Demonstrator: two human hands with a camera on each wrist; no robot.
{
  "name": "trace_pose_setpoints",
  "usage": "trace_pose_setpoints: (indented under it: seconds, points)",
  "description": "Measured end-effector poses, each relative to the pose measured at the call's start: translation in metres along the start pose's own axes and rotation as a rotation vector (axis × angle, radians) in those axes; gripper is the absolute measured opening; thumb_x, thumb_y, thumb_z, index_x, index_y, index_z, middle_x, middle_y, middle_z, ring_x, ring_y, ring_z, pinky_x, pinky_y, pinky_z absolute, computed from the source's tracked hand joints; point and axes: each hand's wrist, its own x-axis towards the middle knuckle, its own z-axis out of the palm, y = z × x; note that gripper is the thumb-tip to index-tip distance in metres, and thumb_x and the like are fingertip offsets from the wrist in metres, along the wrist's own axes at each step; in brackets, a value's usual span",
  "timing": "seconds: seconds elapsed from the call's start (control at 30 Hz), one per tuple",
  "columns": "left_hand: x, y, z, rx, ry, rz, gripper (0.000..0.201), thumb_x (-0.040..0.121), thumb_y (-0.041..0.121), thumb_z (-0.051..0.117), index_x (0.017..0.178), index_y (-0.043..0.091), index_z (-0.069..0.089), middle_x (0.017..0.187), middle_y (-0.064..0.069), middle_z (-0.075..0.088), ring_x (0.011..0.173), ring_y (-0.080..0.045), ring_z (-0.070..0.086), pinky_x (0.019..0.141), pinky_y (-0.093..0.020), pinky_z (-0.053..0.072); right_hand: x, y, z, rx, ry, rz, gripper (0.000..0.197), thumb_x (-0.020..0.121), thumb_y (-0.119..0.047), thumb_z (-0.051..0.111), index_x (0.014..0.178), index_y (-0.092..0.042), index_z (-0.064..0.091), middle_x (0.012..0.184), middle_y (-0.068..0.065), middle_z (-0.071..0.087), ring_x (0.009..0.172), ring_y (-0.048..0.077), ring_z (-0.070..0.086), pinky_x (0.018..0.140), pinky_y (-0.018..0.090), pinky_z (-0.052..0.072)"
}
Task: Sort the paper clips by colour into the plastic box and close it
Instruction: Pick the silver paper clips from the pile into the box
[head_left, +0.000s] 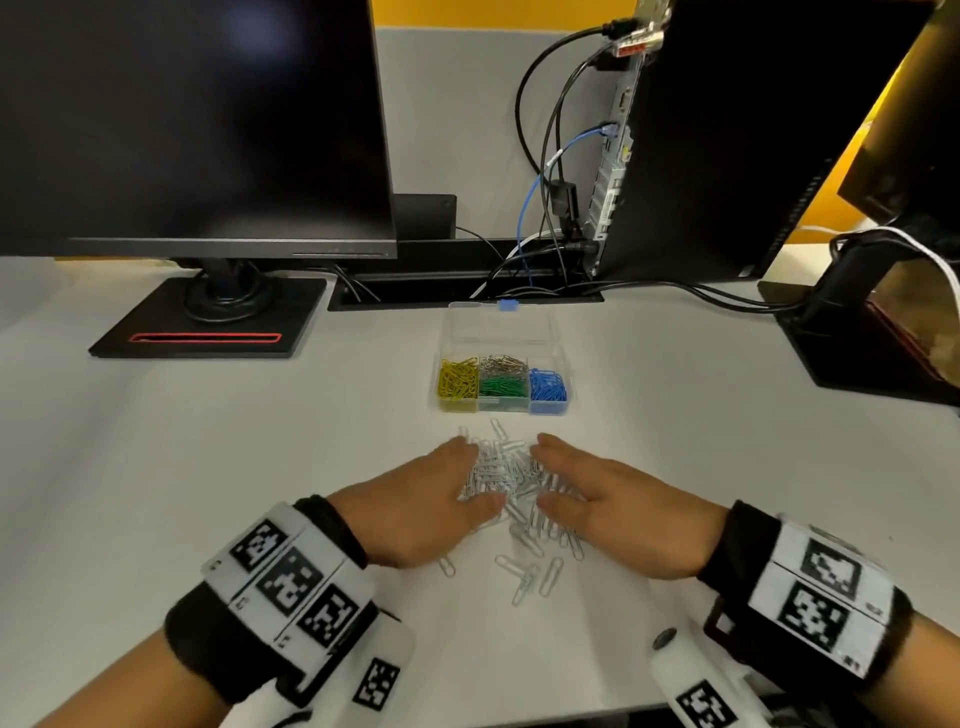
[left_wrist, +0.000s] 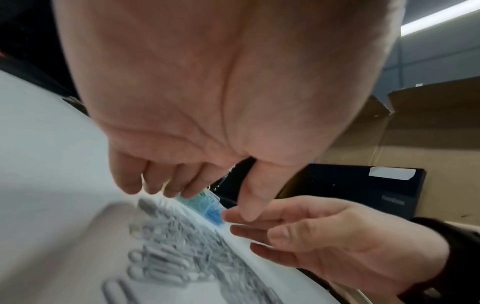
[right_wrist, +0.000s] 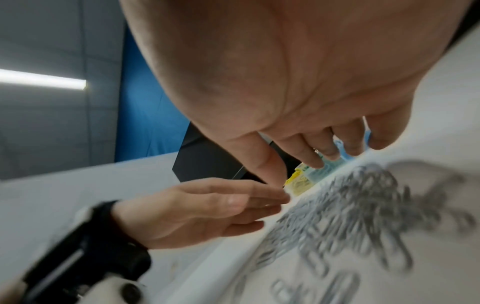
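A clear plastic box (head_left: 563, 364) stands open on the white desk, its lid (head_left: 501, 325) folded back. Its compartments hold yellow clips (head_left: 458, 379), silver clips (head_left: 503, 365), green clips (head_left: 503, 387) and blue clips (head_left: 547, 384). A heap of white paper clips (head_left: 511, 483) lies in front of it, with a few strays nearer me. My left hand (head_left: 457, 478) and right hand (head_left: 561, 475) flank the heap, fingers extended against it, holding nothing. The wrist views show the blurred heap (left_wrist: 182, 246) (right_wrist: 350, 205) under each palm.
A dark monitor (head_left: 197, 124) on a black base (head_left: 208, 322) stands at the back left. A computer tower (head_left: 727, 130) with hanging cables (head_left: 545, 208) is at the back right, above a cable slot (head_left: 462, 291). Another black stand (head_left: 857, 332) sits far right.
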Motion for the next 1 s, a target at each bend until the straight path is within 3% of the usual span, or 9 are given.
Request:
trace_pose_setpoints:
  seconds: [0.07,0.17,0.27,0.4,0.5,0.6,0.7,0.83,1.0]
  points:
    - [-0.007,-0.005,-0.006,-0.013,0.048,0.015,0.06,0.101,0.037,0.042,0.151,0.017,0.017,0.158,0.004,0.021,0.141,-0.008,0.025,0.111,-0.018,0.02,0.007,-0.004,-0.007,-0.072,0.025,-0.032,0.064,0.102,-0.037,0.038,0.155,-0.022,0.004,0.161,-0.007,-0.007,0.147,0.005,0.001,0.107,0.01,0.001]
    - [-0.012,-0.022,-0.013,0.145,0.033,-0.059,0.079,0.096,0.043,0.05,0.154,0.023,0.001,0.162,0.006,-0.001,0.147,-0.009,0.005,0.118,-0.023,0.01,0.022,-0.009,-0.016,-0.168,0.001,-0.073,0.072,0.099,-0.035,0.047,0.155,-0.021,0.004,0.162,-0.006,-0.007,0.147,0.009,0.004,0.111,0.015,0.006]
    - [-0.016,-0.022,-0.008,0.215,-0.065,-0.076,0.091,0.091,0.049,0.056,0.154,0.022,-0.004,0.162,0.004,-0.008,0.148,-0.011,-0.003,0.12,-0.027,0.008,0.032,-0.015,-0.016,-0.226,-0.075,-0.106,0.07,0.099,-0.035,0.047,0.155,-0.023,0.006,0.162,-0.007,-0.003,0.148,0.01,0.004,0.116,0.022,0.007]
    - [-0.022,-0.01,-0.003,0.091,-0.034,0.031,0.078,0.093,0.042,0.057,0.152,0.024,0.01,0.154,0.017,0.016,0.136,0.002,0.023,0.101,0.001,0.015,0.018,-0.005,-0.017,-0.119,-0.012,-0.147,0.064,0.099,-0.032,0.047,0.154,-0.029,0.014,0.161,-0.013,0.004,0.146,0.006,0.01,0.115,0.018,0.008]
    - [-0.033,-0.015,-0.001,0.229,-0.013,0.03,0.087,0.091,0.044,0.059,0.153,0.027,0.0,0.158,0.01,0.007,0.143,-0.009,0.013,0.114,-0.016,0.015,-0.012,0.013,-0.019,-0.162,0.097,-0.082,0.071,0.094,-0.041,0.054,0.153,-0.03,0.016,0.16,-0.013,0.01,0.144,0.004,0.017,0.111,0.013,0.012]
    - [-0.031,-0.014,-0.001,0.307,-0.008,0.009,0.09,0.088,0.041,0.064,0.152,0.025,0.003,0.139,0.004,0.025,0.126,-0.015,0.031,0.107,-0.032,0.035,-0.034,0.018,-0.011,-0.238,0.062,0.022,0.078,0.089,-0.047,0.058,0.151,-0.025,0.017,0.145,-0.007,0.03,0.13,0.008,0.034,0.107,0.017,0.029]
    - [-0.009,-0.006,-0.002,0.256,-0.009,0.033,0.093,0.086,0.034,0.069,0.152,0.022,0.005,0.13,0.001,0.031,0.117,-0.017,0.041,0.102,-0.031,0.04,-0.027,0.012,-0.004,-0.182,0.025,0.012,0.085,0.087,-0.037,0.066,0.152,-0.023,0.013,0.137,-0.006,0.03,0.12,0.008,0.04,0.101,0.02,0.039]
    - [0.012,-0.002,-0.01,0.236,0.021,0.061,0.094,0.083,0.028,0.074,0.152,0.023,0.01,0.132,0.0,0.034,0.104,-0.013,0.044,0.089,-0.02,0.042,-0.006,0.012,-0.011,-0.156,0.08,-0.025,0.084,0.085,-0.017,0.069,0.152,-0.022,0.017,0.139,-0.003,0.028,0.116,0.009,0.043,0.092,0.013,0.039]
    - [0.017,-0.002,-0.025,0.338,-0.054,0.065,0.099,0.073,0.034,0.082,0.149,0.031,0.02,0.134,0.003,0.028,0.12,-0.018,0.038,0.104,-0.036,0.04,0.011,0.012,-0.027,-0.245,-0.02,-0.132,0.094,0.077,-0.019,0.078,0.15,-0.035,0.021,0.15,-0.012,0.012,0.112,0.003,0.034,0.079,0.004,0.033]
